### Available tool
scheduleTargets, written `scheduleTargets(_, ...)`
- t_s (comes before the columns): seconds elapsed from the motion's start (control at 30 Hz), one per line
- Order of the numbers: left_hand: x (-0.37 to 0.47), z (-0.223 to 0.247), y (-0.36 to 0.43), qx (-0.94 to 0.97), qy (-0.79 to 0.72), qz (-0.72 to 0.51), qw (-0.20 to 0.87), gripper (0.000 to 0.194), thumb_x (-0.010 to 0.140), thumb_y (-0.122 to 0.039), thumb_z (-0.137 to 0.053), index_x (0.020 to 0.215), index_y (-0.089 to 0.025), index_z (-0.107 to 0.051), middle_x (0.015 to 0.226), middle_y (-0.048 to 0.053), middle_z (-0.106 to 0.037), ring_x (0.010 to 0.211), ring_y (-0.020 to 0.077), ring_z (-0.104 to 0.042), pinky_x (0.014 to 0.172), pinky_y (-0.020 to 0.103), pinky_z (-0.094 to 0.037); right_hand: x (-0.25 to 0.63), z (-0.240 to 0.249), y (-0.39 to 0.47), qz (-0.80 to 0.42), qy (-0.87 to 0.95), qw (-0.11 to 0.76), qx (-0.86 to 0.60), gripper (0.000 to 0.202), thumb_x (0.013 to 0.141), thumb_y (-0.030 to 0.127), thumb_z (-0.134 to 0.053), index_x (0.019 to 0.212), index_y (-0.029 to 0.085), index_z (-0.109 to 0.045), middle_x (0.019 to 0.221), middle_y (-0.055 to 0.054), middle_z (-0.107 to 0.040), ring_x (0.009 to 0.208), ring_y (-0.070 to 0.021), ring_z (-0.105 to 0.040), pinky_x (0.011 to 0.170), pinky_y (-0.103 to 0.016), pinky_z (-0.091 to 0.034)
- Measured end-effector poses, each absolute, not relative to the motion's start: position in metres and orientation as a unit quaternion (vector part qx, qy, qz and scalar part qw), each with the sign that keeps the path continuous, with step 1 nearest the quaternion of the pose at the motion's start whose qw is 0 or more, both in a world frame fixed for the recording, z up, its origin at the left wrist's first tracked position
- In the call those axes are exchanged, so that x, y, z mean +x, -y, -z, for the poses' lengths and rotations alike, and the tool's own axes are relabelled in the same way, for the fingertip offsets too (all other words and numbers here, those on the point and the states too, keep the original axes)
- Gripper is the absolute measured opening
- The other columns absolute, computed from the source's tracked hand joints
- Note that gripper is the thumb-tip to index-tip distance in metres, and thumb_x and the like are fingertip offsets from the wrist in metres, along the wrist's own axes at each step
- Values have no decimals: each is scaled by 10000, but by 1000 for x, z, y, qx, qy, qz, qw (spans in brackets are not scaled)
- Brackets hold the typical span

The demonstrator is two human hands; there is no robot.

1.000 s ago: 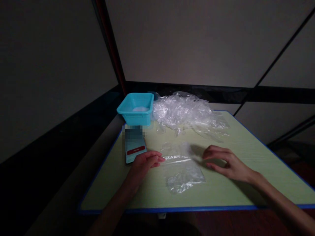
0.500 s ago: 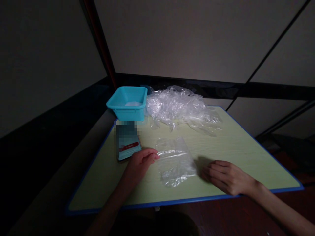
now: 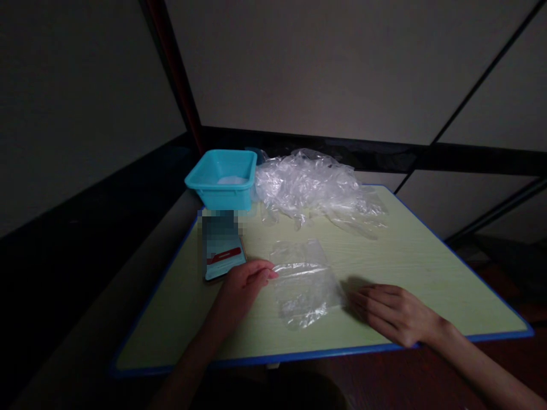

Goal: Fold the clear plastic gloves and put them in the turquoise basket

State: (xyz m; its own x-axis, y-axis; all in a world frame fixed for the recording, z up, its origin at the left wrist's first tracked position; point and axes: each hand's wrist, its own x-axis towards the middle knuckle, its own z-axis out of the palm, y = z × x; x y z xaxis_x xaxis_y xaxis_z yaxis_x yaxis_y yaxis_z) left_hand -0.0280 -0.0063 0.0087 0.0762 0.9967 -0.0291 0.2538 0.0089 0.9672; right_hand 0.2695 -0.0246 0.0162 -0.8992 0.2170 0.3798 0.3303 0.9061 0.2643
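Note:
A clear plastic bag (image 3: 304,285) lies flat on the pale green table (image 3: 410,262) between my hands. My left hand (image 3: 252,279) pinches the bag's left edge between thumb and fingers. At the bag's lower right corner is my right hand (image 3: 384,313), palm down, its fingers bent and held together; their tips are in shadow, so whether they grip the bag's corner is unclear. Farther back, a large heap of crumpled clear plastic bags (image 3: 307,182) rests on the table.
A turquoise basin (image 3: 226,196) with something white inside stands at the table's back left corner. In front of it lies a phone (image 3: 224,256) with a lit screen, close to my left hand. Panelled walls (image 3: 307,68) rise behind the table.
My right hand has shifted very slightly down, and the bag's lower right part now reaches a little farther toward it. My left hand keeps its pinch at the left edge.

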Motion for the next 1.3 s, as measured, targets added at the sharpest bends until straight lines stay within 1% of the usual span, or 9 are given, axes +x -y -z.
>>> scheduleTargets(0.17, -29, -7, 5, 583, -547, -399, 449, 221, 734, -330, -493, 787, -180, -647, 779, 38, -700, 790, 223, -648, 707, 322, -483, 264, -19, 17, 196, 956, 183, -117, 302, 911, 81, -328, 892, 105, -629, 869, -98, -698, 743, -139, -625, 621, -264, -532)
scheduleTargets(0.27, -29, -8, 6, 583, -552, -393, 448, 226, 727, -333, -493, 774, -175, -647, 788, 48, -699, 801, 230, -646, 708, 327, -485, 261, -20, 8, 198, 957, 177, -113, 279, 911, 78, -343, 919, 86, -621, 914, -109, -695, 754, -142, -628, 608, -265, -536)
scheduleTargets(0.4, -29, -9, 7, 570, -553, -395, 462, 236, 721, -339, -495, 805, -172, -638, 783, 45, -701, 778, 220, -647, 665, 307, -492, 257, -20, -9, 183, 962, 171, -108, 283, 927, 91, -330, 942, 88, -612, 905, -100, -694, 764, -141, -629, 607, -265, -539)
scheduleTargets(0.57, -28, -10, 7, 566, -550, -404, 461, 221, 724, -335, -500, 788, -174, -637, 762, 41, -703, 753, 202, -646, 608, 273, -485, 253, -19, -25, 167, 963, 187, -98, 307, 935, 92, -308, 897, 81, -613, 897, -107, -689, 817, -164, -630, 627, -284, -546)
scheduleTargets(0.8, -32, -18, 10, 550, -573, -435, 424, 215, 671, -348, -507, 731, -180, -627, 699, 39, -700, 674, 198, -631, 516, 253, -450, 253, -13, -29, 114, 965, 204, -118, 305, 946, 130, -314, 882, 106, -611, 880, -93, -684, 830, -158, -621, 645, -293, -547)
scheduleTargets(0.87, -32, -19, 10, 547, -583, -432, 417, 226, 670, -356, -503, 740, -179, -625, 691, 41, -699, 680, 204, -631, 515, 257, -447, 252, -14, -29, 113, 965, 205, -119, 298, 945, 129, -318, 892, 96, -609, 890, -99, -683, 827, -164, -621, 647, -296, -544)
scheduleTargets(1.0, -32, -18, 10, 565, -587, -417, 403, 223, 677, -355, -502, 740, -184, -632, 706, 40, -699, 711, 212, -629, 566, 275, -453, 251, -17, -29, 127, 963, 202, -125, 279, 943, 128, -330, 933, 86, -606, 911, -107, -687, 794, -168, -625, 617, -290, -538)
scheduleTargets(1.07, -31, -17, 11, 569, -585, -413, 405, 225, 683, -356, -504, 753, -183, -630, 710, 39, -698, 724, 216, -630, 586, 283, -457, 252, -17, -29, 122, 963, 203, -131, 263, 940, 131, -344, 952, 87, -603, 916, -109, -687, 808, -172, -624, 624, -293, -538)
scheduleTargets(1.3, -31, -20, 13, 571, -586, -411, 401, 223, 696, -356, -496, 766, -187, -623, 710, 28, -695, 737, 218, -634, 582, 278, -457, 253, -10, -32, 83, 962, 214, -148, 206, 919, 137, -414, 1022, 100, -588, 944, -111, -681, 845, -181, -619, 645, -304, -537)
